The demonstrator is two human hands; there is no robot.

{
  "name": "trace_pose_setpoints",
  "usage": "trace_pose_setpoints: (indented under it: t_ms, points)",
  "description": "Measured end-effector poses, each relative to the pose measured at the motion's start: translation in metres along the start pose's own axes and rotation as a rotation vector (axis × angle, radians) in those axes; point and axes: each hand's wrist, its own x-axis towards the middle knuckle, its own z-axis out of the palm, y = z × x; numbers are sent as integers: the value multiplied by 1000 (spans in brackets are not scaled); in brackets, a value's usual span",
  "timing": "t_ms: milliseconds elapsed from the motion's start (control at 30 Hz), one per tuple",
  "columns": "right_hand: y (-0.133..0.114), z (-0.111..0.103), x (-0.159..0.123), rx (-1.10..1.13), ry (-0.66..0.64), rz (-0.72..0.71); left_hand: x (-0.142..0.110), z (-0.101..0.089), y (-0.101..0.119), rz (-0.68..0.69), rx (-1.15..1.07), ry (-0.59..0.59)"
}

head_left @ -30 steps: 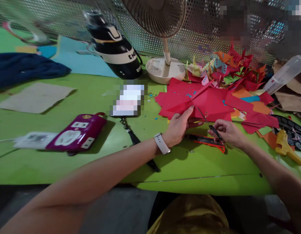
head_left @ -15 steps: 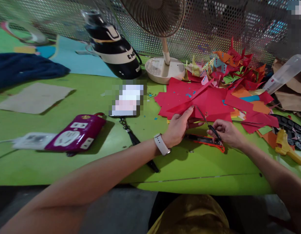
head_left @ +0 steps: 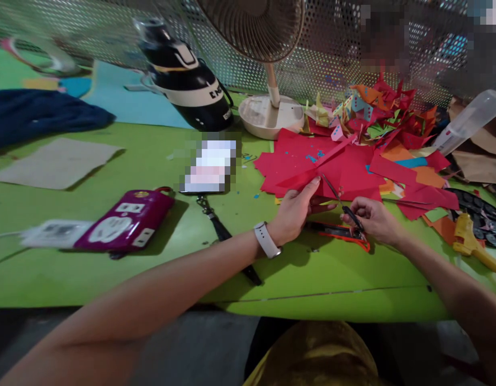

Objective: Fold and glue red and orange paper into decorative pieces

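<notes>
My left hand (head_left: 290, 214), with a white watch band at the wrist, pinches a folded-looking piece of red paper (head_left: 298, 176) between thumb and fingers. In my right hand (head_left: 370, 217) are dark-handled scissors (head_left: 350, 213), their blades pointing up and left beside my left fingertips. The scissors' blades reach over red sheets (head_left: 352, 166) stacked on the green table (head_left: 216, 273). Just below both hands lies a black and orange cutter-like tool (head_left: 336, 231). A narrow red strip (head_left: 332, 151) rests across the stack, and small blue bits are scattered there.
Behind the sheets is a heap of colourful folded paper (head_left: 376, 110), with a fan (head_left: 272, 112) and a black bottle (head_left: 192, 91) to its left. A yellow glue gun (head_left: 468, 236) lies at right. Leftward are a phone (head_left: 210, 166) on a strap and a purple case (head_left: 125, 220).
Both hands and the scissors stay almost in place. The red strip's far end sits slightly lower. A blurred patch has appeared behind the mesh at upper right.
</notes>
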Motion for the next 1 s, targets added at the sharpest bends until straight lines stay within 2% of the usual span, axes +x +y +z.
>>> trace_pose_setpoints:
  t_ms: [300,667,1000]
  points:
    - [1,1,-1,-18,9,-7,1,-2,-3,-22,21,-36]
    - [0,3,0,-11,20,4,2,-2,-5,3,11,-19]
    - [0,4,1,3,33,5,-1,0,-3,-27,-10,-19]
